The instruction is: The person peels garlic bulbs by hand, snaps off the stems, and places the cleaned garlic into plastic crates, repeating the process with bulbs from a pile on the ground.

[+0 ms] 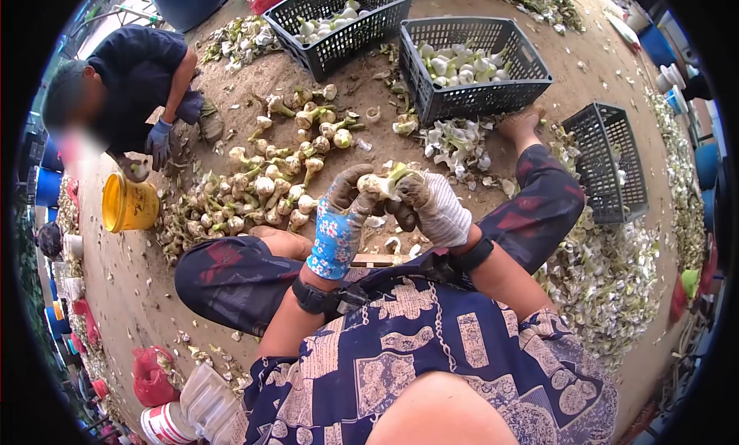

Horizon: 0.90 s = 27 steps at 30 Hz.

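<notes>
Between my two gloved hands is a garlic bulb [375,185] with a short green stem stub. My left hand [344,210], in a blue flowered glove with dirty fingertips, pinches the bulb from the left. My right hand [433,205], in a whitish knit glove with soiled fingers, closes around the stem end. Some of the right fingertips are hidden behind the bulb. Just beyond my left hand spreads a pile of untrimmed garlic bulbs [265,185]. Loose peeled skins [458,146] lie on the ground past my right hand.
Two black crates [485,98] [339,56] hold cleaned white garlic. Another black crate [608,164] stands at right beside a heap of skins [608,283]. At left a co-worker [142,83] bends over a yellow bucket [129,202]. A red bag [154,376] lies lower left.
</notes>
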Each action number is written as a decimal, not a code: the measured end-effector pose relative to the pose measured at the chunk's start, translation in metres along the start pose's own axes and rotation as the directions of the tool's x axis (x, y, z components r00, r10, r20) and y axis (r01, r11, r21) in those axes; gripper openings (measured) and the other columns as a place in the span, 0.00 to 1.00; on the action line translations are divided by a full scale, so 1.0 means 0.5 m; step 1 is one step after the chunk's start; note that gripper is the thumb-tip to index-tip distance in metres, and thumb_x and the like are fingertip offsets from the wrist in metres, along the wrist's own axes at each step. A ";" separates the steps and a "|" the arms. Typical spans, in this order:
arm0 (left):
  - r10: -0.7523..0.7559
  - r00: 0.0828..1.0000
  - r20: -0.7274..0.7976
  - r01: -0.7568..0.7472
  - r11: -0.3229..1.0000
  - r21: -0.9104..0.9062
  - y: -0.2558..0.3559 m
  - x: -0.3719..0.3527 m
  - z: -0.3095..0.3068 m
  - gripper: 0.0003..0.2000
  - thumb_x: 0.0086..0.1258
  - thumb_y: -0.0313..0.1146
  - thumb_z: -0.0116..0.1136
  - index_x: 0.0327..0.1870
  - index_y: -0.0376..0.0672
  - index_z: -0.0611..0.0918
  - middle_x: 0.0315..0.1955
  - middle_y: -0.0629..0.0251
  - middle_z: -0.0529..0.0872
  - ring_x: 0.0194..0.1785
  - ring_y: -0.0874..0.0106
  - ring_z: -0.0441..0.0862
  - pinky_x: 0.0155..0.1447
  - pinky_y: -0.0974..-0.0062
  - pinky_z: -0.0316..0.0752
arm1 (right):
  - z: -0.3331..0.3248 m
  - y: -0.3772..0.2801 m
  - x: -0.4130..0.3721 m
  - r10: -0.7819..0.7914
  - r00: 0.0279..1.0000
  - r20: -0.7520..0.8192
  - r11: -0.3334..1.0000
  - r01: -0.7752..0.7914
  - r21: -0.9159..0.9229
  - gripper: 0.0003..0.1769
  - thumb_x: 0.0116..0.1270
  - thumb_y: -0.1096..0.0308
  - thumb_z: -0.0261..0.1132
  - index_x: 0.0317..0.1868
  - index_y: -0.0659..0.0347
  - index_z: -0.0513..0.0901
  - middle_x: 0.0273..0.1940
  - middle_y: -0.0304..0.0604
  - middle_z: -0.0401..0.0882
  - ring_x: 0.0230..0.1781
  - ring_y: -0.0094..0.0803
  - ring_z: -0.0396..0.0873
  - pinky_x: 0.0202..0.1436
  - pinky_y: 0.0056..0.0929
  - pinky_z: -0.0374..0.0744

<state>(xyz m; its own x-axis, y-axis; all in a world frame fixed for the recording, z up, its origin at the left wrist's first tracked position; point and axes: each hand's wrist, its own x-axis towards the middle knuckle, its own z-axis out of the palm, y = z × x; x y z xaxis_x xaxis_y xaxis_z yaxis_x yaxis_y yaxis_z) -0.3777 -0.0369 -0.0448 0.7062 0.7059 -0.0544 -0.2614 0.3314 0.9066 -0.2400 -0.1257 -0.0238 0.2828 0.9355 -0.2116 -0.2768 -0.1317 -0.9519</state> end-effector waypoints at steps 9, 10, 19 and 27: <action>-0.195 0.981 0.010 0.196 0.979 -0.052 0.004 -0.009 -0.005 0.19 0.72 0.45 0.47 0.54 0.41 0.74 0.30 0.68 0.81 0.29 0.77 0.76 0.29 0.79 0.71 | 0.001 0.005 -0.002 -0.154 0.988 -0.015 0.903 0.135 -0.408 0.08 0.65 0.66 0.60 0.38 0.61 0.80 0.22 0.38 0.76 0.19 0.22 0.72 0.22 0.23 0.71; -0.267 0.963 0.023 0.267 0.947 -0.179 -0.009 -0.007 -0.010 0.20 0.71 0.49 0.45 0.53 0.43 0.75 0.27 0.69 0.80 0.26 0.77 0.74 0.27 0.79 0.67 | 0.005 0.004 -0.001 -0.223 0.975 -0.007 0.861 0.194 -0.470 0.09 0.64 0.66 0.60 0.39 0.63 0.80 0.24 0.39 0.78 0.21 0.21 0.73 0.24 0.23 0.72; -0.122 0.986 -0.116 0.128 0.991 0.048 -0.016 0.002 -0.001 0.19 0.73 0.47 0.44 0.50 0.41 0.78 0.29 0.69 0.80 0.27 0.79 0.75 0.28 0.82 0.71 | -0.002 -0.007 -0.002 0.038 0.992 -0.120 0.949 -0.074 -0.307 0.14 0.68 0.60 0.57 0.43 0.63 0.80 0.22 0.37 0.76 0.20 0.22 0.74 0.22 0.24 0.70; -0.425 0.905 -0.020 0.369 0.808 -0.460 -0.070 0.004 -0.025 0.16 0.74 0.44 0.41 0.53 0.46 0.76 0.35 0.66 0.82 0.30 0.73 0.77 0.29 0.77 0.71 | 0.003 -0.020 -0.002 0.094 0.995 -0.031 0.943 -0.099 -0.317 0.14 0.66 0.61 0.59 0.45 0.63 0.80 0.22 0.38 0.76 0.20 0.21 0.74 0.22 0.22 0.72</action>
<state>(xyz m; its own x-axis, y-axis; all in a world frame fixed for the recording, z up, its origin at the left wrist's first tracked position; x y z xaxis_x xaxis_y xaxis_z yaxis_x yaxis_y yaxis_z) -0.3756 -0.0393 -0.0821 0.7370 0.5107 -0.4426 -0.2535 0.8160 0.5195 -0.2388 -0.1248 -0.0140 0.2841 0.9083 -0.3072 0.0018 -0.3209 -0.9471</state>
